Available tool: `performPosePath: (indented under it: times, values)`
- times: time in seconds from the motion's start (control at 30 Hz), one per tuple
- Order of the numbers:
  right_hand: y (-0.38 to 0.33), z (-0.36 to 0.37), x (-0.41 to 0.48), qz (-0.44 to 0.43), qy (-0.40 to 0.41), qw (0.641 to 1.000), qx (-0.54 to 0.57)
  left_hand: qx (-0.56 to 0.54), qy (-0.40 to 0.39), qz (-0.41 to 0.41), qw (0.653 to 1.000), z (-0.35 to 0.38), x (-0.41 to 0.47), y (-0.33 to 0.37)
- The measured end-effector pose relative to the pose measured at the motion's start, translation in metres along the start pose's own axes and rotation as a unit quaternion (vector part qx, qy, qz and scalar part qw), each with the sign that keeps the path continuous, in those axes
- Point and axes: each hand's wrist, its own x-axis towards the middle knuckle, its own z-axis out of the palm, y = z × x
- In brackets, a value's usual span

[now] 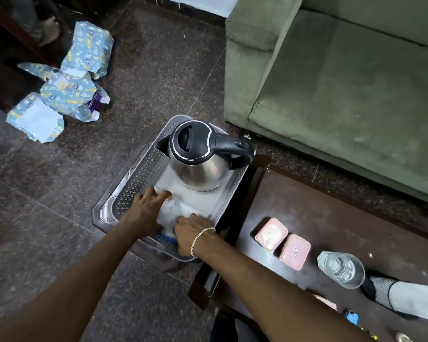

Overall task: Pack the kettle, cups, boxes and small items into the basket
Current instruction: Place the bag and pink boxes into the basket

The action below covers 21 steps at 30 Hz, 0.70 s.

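A steel kettle (203,154) with a black lid and handle stands upright in the far end of the grey perforated basket (136,178). Both hands are down in the near end of the basket. My left hand (146,208) and my right hand (193,233) press on a blurred white item (181,208) with a blue edge; what it is I cannot make out. Two pink lidded boxes (271,233) (294,251) lie on the dark table to the right. A clear glass cup (341,269) stands beside them.
The basket rests at the left end of a dark wooden table (331,218). A green sofa (344,82) fills the upper right. Blue patterned packets (67,87) lie on the floor at the left. A white and black cloth item (403,297) and small objects sit at the table's near right.
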Motion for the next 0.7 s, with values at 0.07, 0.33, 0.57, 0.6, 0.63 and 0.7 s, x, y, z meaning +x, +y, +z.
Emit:
performPosePath:
  times: [0.07,0.33,0.57,0.6,0.63,0.7]
  values:
    - [0.000,-0.001,-0.006,-0.006,0.015,1.000,-0.004,0.002,-0.001,-0.011,1.000,-0.001,-0.006,0.005]
    - [0.019,-0.009,-0.073,-0.069,0.251,0.959,0.112,-0.018,0.082,-0.006,0.996,-0.024,-0.043,0.035]
    - [0.091,0.011,-0.170,0.044,0.374,0.901,0.215,-0.086,0.188,0.142,0.968,-0.034,-0.069,0.125]
    - [0.104,0.020,-0.180,0.081,0.378,0.899,0.207,-0.089,0.189,0.166,0.964,-0.030,-0.068,0.141]
    - [0.118,0.028,-0.188,0.129,0.380,0.897,0.184,-0.089,0.184,0.186,0.961,-0.026,-0.065,0.157]
    - [0.143,0.047,-0.200,0.242,0.347,0.899,0.112,-0.067,0.161,0.226,0.958,-0.011,-0.052,0.186]
